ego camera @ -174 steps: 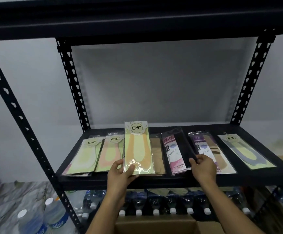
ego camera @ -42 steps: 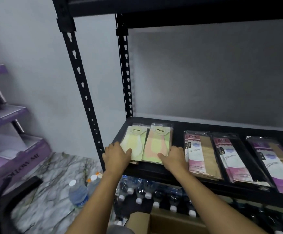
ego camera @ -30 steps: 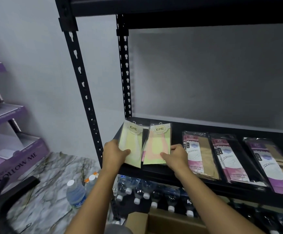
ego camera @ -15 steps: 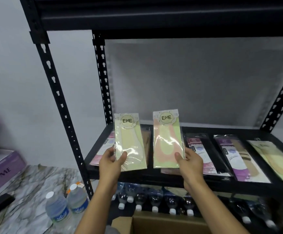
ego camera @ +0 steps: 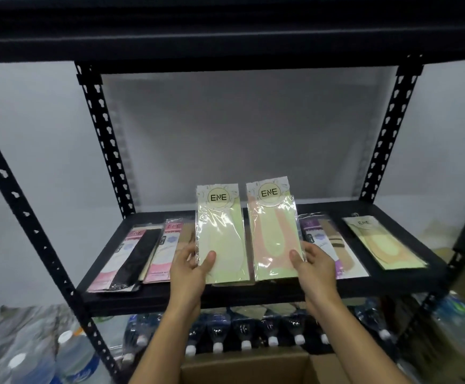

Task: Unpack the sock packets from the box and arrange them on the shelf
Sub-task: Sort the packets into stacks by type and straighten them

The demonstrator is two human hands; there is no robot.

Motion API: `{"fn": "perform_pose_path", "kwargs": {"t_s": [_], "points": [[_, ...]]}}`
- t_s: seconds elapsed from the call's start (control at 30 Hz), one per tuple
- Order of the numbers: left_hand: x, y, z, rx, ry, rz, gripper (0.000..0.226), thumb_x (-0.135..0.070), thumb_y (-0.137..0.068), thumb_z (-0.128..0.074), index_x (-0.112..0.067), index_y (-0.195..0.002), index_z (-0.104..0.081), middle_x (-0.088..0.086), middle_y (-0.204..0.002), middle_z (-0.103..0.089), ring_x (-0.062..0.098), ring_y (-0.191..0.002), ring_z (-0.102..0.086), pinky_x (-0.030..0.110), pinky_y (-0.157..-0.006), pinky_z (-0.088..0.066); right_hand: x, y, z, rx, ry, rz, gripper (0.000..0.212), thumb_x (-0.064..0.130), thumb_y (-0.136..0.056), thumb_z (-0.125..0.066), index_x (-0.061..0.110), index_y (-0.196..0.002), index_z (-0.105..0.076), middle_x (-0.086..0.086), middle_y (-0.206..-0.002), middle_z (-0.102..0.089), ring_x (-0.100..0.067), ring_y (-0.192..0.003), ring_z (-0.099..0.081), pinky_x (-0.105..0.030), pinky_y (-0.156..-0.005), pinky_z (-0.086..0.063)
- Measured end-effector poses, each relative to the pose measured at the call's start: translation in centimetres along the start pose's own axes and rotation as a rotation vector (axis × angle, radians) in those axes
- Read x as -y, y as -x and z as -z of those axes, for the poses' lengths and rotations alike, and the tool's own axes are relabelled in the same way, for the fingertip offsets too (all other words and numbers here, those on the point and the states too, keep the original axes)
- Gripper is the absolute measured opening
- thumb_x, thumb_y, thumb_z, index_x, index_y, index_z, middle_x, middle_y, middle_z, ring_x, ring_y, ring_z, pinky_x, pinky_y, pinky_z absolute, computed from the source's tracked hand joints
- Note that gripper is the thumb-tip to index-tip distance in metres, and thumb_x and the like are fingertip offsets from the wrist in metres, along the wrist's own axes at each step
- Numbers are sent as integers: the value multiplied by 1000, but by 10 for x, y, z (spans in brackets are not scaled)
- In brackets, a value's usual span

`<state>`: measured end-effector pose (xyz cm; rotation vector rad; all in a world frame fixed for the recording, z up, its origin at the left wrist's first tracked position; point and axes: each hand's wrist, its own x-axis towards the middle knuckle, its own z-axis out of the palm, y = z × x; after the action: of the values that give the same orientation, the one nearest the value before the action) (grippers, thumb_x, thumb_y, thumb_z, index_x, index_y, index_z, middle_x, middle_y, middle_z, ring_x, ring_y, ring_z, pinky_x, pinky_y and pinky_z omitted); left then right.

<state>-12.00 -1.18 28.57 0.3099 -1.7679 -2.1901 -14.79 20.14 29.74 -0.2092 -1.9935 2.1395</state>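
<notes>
Both glossy flat packets, lifted higher, stay clamped upright: left hand [ego camera: 188, 268] pale-yellow packet [ego camera: 220, 234], right hand [ego camera: 315, 268] seemingly peach packet [ego camera: 274, 231].

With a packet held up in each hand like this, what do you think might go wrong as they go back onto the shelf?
1. Each glossy packet is pinched only near its bottom edge: the left hand holds the pale yellow packet, the right hand the pink-and-green packet. Either might slip or flop over.
2. The shelf gap between them looks narrow, so setting them down may overlap or nudge the pink packet and the purple packet.
</notes>
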Motion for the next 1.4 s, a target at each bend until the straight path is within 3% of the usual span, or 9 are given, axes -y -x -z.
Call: {"fn": "perform_pose_path", "kwargs": {"t_s": [0.3, 0.37, 0.47, 0.57, 0.67, 0.8, 0.97, 1.13, 1.4], "points": [[19, 8, -69, 106, -52, 42, 36, -10, -87, -70, -21, -118, -57, 3, -104, -75, 18, -95, -72, 36, -91, -54, 3, -15, 67, -100, 31, -2, 26, 3, -90, -59, 28, -82, -57, 5, -92, -64, -12, -85, -63, -31, -80, -50], [24, 9, -82, 125, -49, 56, 42, -16, -85, -74, -22, -122, -56, 4, -111, -73, 20, -102, -70, 38, -94, -54, 1, -19, 82, -127, 27, -13, 18, 4, -90, -59, 22, -89, -61, 1, -97, -66, -17, -91, -64, -36, -87, -52], [30, 11, -100, 154, -61, 59, 29, -9, -87, -70, -20, -112, -59, -2, -100, -76, 10, -91, -72, 21, -76, -56, -1, -25, 102, -168, 37, -18, 18, 6, -90, -60, 12, -107, -61, -3, -104, -66, -19, -95, -64, -39, -91, -53], [35, 15, -115, 182, -82, 57, 29, -8, -88, -69, -15, -114, -59, 3, -106, -75, 18, -98, -71, 31, -87, -54, -1, -29, 119, -199, 31, -5, 21, 5, -90, -59, 17, -107, -60, 2, -99, -65, -16, -91, -64, -35, -86, -53], [44, 15, -128, 191, -80, 61, 35, -10, -87, -70, -13, -119, -57, 3, -107, -74, 15, -95, -72, 23, -78, -54, -5, -36, 135, -223, 46, -13, 20, 5, -90, -59, 18, -106, -61, 1, -101, -66, -19, -94, -65, -39, -88, -54], [51, 16, -144, 212, -91, 90, 51, -18, -84, -75, -21, -130, -52, 5, -118, -68, 21, -106, -67, 38, -95, -52, -7, -55, 158, -262, 106, -8, 28, 4, -90, -58, 8, -118, -60, -5, -106, -66, -20, -95, -63, -36, -88, -52], [54, 20, -160, 225, -74, 103, 39, -9, -89, -69, -18, -122, -50, -3, -99, -68, 10, -86, -68, 11, -58, -50, -14, -108, 190, -355, 232, -49, 36, 7, -88, -61, 2, -123, -57, -10, -118, -62, -25, -103, -60, -34, -89, -49], [62, 14, -168, 217, -68, 120, 43, -10, -86, -72, -22, -123, -54, 7, -108, -72, 23, -98, -71, 40, -91, -55, -22, -157, 209, -398, 362, -112, 36, 8, -88, -58, 1, -123, -56, -14, -122, -62, -28, -105, -61, -30, -82, -49], [64, 17, -174, 205, -66, 109, 33, -8, -87, -70, -30, -108, -56, -1, -98, -73, 13, -88, -72, 23, -73, -54, -32, -183, 221, -376, 715, -126, 25, 9, -89, -51, 3, -107, -66, -21, -111, -65, -35, -105, -57, -29, -78, -47]]}}
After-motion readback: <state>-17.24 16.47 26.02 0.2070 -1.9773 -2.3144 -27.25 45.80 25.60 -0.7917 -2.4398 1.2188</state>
